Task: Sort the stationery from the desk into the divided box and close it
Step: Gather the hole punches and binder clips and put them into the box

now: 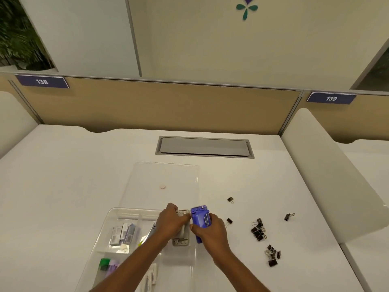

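Note:
A clear divided box [109, 216] lies open on the white desk, its clear lid [166, 175] flat behind it. My left hand [171, 223] grips a grey stapler [182, 239] over the box's right compartment. My right hand [210, 230] holds a blue stapler [200, 216] at the box's right edge, side by side with the grey one. Small staple boxes [124, 233] sit in a left compartment, and a green-capped item [104, 263] lies nearer me. Several black binder clips [259, 230] are scattered on the desk to the right.
A grey cable hatch [204, 146] is set into the desk behind the lid. A small round pinkish disc [162, 187] lies under the lid. A tan partition [160, 104] backs the desk, and a white divider [328, 169] borders it on the right.

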Demonstrator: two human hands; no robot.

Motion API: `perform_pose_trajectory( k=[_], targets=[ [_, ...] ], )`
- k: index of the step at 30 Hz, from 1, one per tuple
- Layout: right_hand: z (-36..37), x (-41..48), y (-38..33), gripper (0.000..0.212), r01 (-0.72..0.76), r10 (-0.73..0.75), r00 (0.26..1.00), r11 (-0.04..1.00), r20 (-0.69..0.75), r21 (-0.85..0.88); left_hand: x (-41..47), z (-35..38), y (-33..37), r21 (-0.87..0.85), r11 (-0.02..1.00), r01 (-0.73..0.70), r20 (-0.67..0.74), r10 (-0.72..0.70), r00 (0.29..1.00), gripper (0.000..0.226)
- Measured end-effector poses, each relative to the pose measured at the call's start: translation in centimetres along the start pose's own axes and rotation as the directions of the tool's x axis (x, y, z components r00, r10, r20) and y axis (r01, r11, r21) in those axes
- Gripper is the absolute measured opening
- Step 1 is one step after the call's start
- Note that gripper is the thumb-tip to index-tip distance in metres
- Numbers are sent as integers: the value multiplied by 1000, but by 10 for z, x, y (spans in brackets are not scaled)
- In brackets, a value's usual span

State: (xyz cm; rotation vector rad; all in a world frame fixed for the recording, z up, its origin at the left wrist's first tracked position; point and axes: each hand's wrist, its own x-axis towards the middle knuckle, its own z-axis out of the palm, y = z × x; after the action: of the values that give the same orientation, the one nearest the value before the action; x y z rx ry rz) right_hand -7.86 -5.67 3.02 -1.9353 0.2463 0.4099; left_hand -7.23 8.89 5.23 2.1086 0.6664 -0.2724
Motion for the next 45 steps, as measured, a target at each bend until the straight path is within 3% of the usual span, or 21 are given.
perform_pose_trajectory(
  k=[7,13,18,22,25,28,32,34,41,45],
  targets=[
    [29,-11,-5,53,-40,37,997,998,-61,-56,4,-16,-13,-26,999,-34,11,34,999,44],
    [43,-15,-7,46,-69,63,990,996,-128,-50,7,-18,-18,125,987,-97,93,85,992,59],
    [52,-18,-8,40,-61,53,992,996,-113,-71,9,-17,-22,119,985,-126,195,101,975,40],
    [61,-26,-10,36,-69,60,995,991,-80,-116,14,-23,-25,18,996,-85,328,74,942,43],
    [65,-30,-10,41,-63,45,994,980,-98,-187,18,-24,-22,-6,997,-73,360,70,930,39],
    [68,-31,-14,32,-55,20,991,962,-131,-267,22,-22,-26,9,996,-91,392,80,916,30],
    [66,-34,-21,27,-42,-53,986,838,-157,-544,24,-23,-28,0,998,-70,418,63,906,20],
    [68,-35,-21,26,-29,-69,987,817,-147,-576,24,-27,-25,10,998,-66,440,55,896,14],
    [76,-38,-16,37,3,-124,982,760,-140,-650,34,-34,-20,208,968,-143,464,30,885,1],
    [82,-41,-12,47,-18,-92,987,755,-134,-655,36,-33,-16,357,903,-239,419,74,905,16]
  ],
)
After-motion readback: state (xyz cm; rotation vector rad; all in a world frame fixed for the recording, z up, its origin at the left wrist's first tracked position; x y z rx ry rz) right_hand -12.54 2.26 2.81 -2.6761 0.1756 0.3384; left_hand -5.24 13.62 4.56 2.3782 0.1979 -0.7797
